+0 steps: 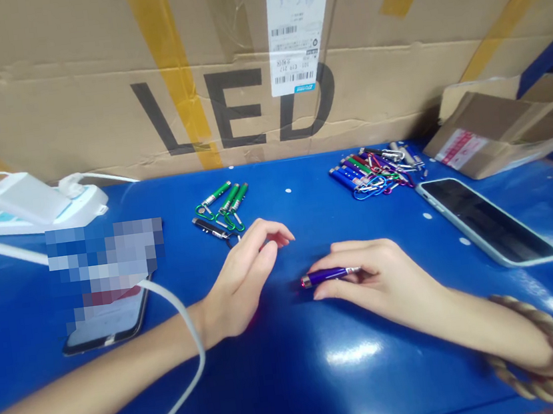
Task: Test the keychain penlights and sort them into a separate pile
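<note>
Between the thumb and fingers of my right hand (390,277) is a small purple laser pointer (328,276), its tip glowing red and aimed left. My left hand (245,278) is open with loosely curved fingers and holds nothing visible. A faint red glow shows at its lower edge. Just beyond the left fingers lies a black pointer (210,229) with a dark clip, partly covered by the hand. Several green pointers (231,199) with green carabiner clips lie behind it. Farther right is a pile of mixed-colour pointers (370,172) with clips.
A large cardboard box (89,75) marked LED walls off the back of the blue table (299,392). On the right are a phone (489,218) and an open carton (493,130). A power strip (80,207), another phone (114,324) and a white cable (190,325) occupy the left.
</note>
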`<state>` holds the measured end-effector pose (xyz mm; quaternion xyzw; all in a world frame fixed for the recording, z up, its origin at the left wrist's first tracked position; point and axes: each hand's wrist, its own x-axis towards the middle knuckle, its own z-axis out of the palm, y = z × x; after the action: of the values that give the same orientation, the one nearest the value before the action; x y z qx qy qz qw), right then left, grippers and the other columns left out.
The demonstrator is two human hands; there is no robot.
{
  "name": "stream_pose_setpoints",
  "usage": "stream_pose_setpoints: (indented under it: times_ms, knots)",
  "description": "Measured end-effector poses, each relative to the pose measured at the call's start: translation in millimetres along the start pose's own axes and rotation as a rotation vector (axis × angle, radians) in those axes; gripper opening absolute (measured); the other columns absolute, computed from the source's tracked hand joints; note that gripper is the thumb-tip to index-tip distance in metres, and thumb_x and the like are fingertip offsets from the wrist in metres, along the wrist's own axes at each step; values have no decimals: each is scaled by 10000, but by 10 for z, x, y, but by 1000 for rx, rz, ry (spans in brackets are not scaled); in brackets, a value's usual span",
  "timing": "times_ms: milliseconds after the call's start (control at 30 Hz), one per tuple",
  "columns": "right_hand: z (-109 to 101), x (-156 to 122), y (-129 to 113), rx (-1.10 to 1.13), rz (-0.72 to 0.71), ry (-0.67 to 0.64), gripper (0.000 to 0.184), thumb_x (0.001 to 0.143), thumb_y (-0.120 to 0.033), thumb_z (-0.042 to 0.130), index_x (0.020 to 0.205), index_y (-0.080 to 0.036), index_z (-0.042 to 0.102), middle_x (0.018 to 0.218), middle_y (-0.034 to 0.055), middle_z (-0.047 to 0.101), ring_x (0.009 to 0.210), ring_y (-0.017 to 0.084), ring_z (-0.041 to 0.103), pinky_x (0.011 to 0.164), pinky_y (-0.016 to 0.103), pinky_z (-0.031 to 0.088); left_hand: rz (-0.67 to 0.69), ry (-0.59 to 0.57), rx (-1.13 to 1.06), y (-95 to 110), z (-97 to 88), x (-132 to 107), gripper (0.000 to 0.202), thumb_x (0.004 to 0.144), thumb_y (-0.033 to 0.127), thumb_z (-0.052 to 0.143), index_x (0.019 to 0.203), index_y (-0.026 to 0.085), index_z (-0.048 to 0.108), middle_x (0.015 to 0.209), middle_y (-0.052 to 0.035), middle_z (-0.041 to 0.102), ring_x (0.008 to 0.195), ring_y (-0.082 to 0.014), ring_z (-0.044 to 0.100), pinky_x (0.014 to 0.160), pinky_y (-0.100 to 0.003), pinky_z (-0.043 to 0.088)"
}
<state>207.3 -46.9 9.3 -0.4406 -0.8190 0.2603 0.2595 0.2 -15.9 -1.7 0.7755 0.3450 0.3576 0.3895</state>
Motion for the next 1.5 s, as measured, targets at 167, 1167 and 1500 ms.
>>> stream_pose_setpoints:
  times_ms: [167, 1167, 1500]
  knots:
    - [6, 11, -1, 15, 1, 18, 198, 832, -404, 616, 884, -252, 731, 771, -8, 692, 618, 96, 590, 565, 193, 413, -10, -6, 15, 14, 0, 1, 286, 957, 334, 263, 979, 183, 504, 976, -56, 530, 920, -186, 489, 856, -311, 399]
    - [25, 8, 32, -24, 19, -7, 202, 857, -398, 580, 979, -285, 695, 900, -15, 704, 757, 130, 644, 656, 217, 467, -23, -38, 28, 51, -4, 9, 249, 952, 290, 281, 983, 164, 494, 974, -37, 518, 918, -152, 482, 845, -274, 377]
    - [-69, 99, 238, -404, 138, 48, 202, 898, -250, 433, 1020, -252, 595, 1057, 45, 589, 702, 162, 625, 613, 309, 510, -73, -2, 33, 75, 3, 22, 222, 933, 288, 307, 966, 187, 501, 964, -32, 527, 900, -157, 494, 855, -291, 387]
